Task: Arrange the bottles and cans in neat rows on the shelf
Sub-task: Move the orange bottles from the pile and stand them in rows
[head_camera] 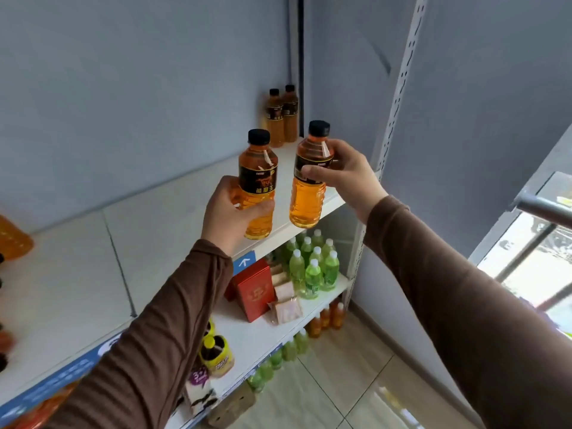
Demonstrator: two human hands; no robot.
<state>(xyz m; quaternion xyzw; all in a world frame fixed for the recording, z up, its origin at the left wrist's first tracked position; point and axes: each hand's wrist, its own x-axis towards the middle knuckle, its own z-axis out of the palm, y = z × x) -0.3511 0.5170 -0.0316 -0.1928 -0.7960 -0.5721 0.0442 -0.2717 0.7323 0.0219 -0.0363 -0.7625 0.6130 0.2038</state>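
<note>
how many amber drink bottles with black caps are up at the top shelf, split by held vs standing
Held in the left hand: 1 amber black-capped drink bottle
Held in the right hand: 1 amber black-capped bottle
Standing at the back corner of the white top shelf: 2, one beside the other
Total: 4

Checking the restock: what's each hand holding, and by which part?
Left hand grips an orange bottle by its lower body; right hand pinches another orange bottle around its label.
</note>
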